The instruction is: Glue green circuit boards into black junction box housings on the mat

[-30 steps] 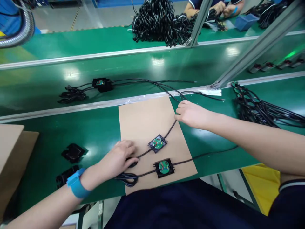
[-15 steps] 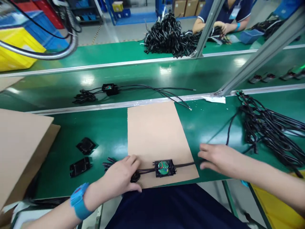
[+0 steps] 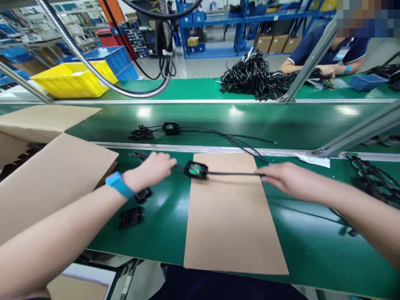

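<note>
A black plastic box with a green circuit board [image 3: 196,169] hangs between my hands, over the far part of a flat cardboard sheet [image 3: 233,225]. My left hand [image 3: 158,168] is closed round the black cables on the box's left side, with a bundled end poking out beyond it. On the other side, my right hand [image 3: 278,177] pinches the black cable [image 3: 234,173] that runs from the box, pulled nearly straight. Two black plastic covers, one of them the nearer cover [image 3: 130,217], lie on the green bench left of the sheet.
Beyond the metal rail, a similar box with cables [image 3: 171,128] rests on the green belt. An open carton [image 3: 59,175] stands at left. Black cables [image 3: 371,179] lie at right. Farther back are a cable heap [image 3: 253,77], a yellow bin [image 3: 75,79] and a co-worker's arms [image 3: 325,71].
The box has gone from the near end of the cardboard, lifted up and away from me. My right hand, open before, now grips the cable. The view has tilted up and left.
</note>
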Tool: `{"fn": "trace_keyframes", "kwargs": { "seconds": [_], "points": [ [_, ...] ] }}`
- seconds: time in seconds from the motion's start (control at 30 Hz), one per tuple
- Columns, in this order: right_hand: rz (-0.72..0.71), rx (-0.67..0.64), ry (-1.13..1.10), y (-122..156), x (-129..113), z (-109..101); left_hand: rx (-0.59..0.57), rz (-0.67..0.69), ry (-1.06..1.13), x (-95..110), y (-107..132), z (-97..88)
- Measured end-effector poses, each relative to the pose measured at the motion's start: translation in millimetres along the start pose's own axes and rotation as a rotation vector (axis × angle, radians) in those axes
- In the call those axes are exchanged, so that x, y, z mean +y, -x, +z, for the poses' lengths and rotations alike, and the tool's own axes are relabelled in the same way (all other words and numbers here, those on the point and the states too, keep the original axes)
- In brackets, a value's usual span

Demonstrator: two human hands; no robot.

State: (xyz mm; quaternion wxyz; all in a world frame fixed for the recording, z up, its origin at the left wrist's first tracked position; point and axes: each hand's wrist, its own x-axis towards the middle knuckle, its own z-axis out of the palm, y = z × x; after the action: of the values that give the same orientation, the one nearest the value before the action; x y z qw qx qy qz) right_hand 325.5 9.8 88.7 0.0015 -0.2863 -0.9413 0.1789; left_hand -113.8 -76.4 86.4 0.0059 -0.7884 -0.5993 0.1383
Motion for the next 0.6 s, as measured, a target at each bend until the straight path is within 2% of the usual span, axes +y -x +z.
{"fn": "trace_keyframes", "kwargs": {
  "seconds": [0.07,0.13,0.2,0.27,0.33,0.43,0.53,0.6],
  "points": [
    [-0.021,0.053,0.056,-61.6,14.0,-25.3,-0.009,-0.203,-0.098,-51.7,-29.8,-3.1],
    [-0.002,0.076,0.102,-121.7,23.0,-39.3,-0.035,-0.381,-0.094,-93.3,-56.9,-1.5],
    [0.014,0.075,0.13,-174.5,28.4,-41.9,-0.038,-0.509,-0.042,-121.9,-79.0,5.2],
    [0.032,0.055,0.152,-216.7,33.3,-35.8,-0.025,-0.587,0.011,-138.8,-94.7,16.3],
    [0.075,0.027,0.201,-246.7,39.9,-24.8,-0.009,-0.64,0.068,-146.9,-103.7,28.6],
    [0.176,0.046,0.328,-268.2,49.8,-5.4,0.038,-0.701,0.187,-147.0,-105.7,39.9],
    [0.227,0.136,0.406,-267.1,46.1,16.6,0.116,-0.743,0.333,-132.0,-94.5,33.0],
    [0.218,0.234,0.414,-260.8,27.6,36.3,0.16,-0.765,0.459,-112.4,-77.4,18.6]
  ]
}}
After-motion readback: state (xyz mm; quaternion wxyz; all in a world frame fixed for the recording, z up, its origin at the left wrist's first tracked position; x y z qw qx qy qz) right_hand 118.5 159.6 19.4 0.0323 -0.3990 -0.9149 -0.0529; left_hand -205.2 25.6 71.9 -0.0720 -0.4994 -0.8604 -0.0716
